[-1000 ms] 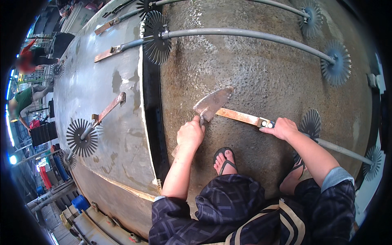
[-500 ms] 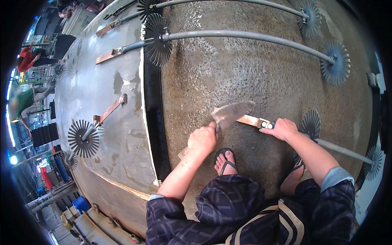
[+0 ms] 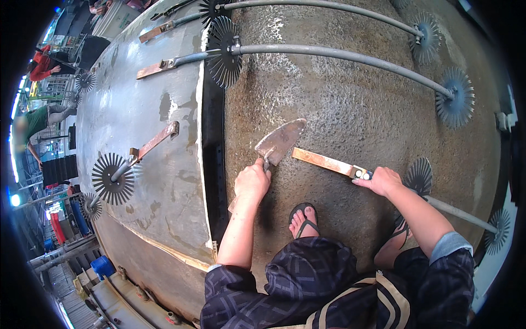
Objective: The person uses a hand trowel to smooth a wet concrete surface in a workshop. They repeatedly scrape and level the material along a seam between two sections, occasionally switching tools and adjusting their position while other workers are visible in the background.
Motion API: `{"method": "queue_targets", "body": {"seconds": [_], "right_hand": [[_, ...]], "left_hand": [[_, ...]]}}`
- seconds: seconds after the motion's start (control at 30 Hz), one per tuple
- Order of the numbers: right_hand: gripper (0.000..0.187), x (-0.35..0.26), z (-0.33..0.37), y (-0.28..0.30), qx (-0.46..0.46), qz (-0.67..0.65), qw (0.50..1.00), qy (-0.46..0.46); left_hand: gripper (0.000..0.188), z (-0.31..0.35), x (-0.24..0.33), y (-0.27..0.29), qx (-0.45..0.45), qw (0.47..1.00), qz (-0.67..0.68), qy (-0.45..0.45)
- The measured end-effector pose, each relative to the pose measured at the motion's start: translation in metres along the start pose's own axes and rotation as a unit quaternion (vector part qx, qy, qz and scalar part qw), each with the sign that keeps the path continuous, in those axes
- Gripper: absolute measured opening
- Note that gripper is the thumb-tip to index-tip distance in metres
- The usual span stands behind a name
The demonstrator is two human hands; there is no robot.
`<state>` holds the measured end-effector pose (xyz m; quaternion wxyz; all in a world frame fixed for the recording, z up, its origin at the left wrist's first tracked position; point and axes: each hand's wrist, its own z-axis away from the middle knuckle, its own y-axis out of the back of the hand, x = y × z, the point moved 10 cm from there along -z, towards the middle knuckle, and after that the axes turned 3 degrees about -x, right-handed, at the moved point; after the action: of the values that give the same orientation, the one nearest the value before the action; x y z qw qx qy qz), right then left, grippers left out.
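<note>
My left hand (image 3: 252,182) is closed round the handle of a pointed trowel (image 3: 281,141). Its blade is smeared and points up and to the right, over the wet concrete floor. With my right hand (image 3: 382,180) I grip the bolted end of a metal rod (image 3: 460,213) that carries a flat, copper-coloured bar (image 3: 324,161). The bar reaches left, its free tip just right of the trowel blade and apart from it. Behind my right hand a slotted metal disc (image 3: 419,176) sits on the rod, with a second disc (image 3: 498,231) at its far right end.
Two long rods (image 3: 334,50) with slotted discs (image 3: 223,52) lie across the far floor. Another disc (image 3: 113,179) with a bar rests on the smooth grey slab (image 3: 164,131) at left. A black channel (image 3: 216,137) divides slab and rough floor. People stand at the far left.
My left hand has drawn the trowel leftward, off the bar it overlapped before. The bar's whole length now shows. My right hand keeps its grip, almost unmoved.
</note>
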<state>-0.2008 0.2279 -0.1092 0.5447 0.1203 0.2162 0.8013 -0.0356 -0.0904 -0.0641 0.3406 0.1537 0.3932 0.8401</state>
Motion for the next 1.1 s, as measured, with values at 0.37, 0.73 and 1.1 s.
{"method": "queue_targets", "body": {"seconds": [0.37,0.73,1.1], "right_hand": [[0.090,0.001,0.000,-0.001,-0.022,0.004,1.000,-0.007],[0.089,0.001,0.001,0.000,-0.013,-0.001,1.000,-0.005],[0.089,0.002,0.003,0.000,-0.010,0.001,1.000,-0.009]], "left_hand": [[0.032,0.002,0.018,-0.012,-0.007,0.999,-0.004,-0.039],[0.032,0.001,0.019,-0.015,-0.005,1.000,0.009,-0.020],[0.034,0.006,-0.002,0.007,0.014,1.000,-0.007,0.012]]}}
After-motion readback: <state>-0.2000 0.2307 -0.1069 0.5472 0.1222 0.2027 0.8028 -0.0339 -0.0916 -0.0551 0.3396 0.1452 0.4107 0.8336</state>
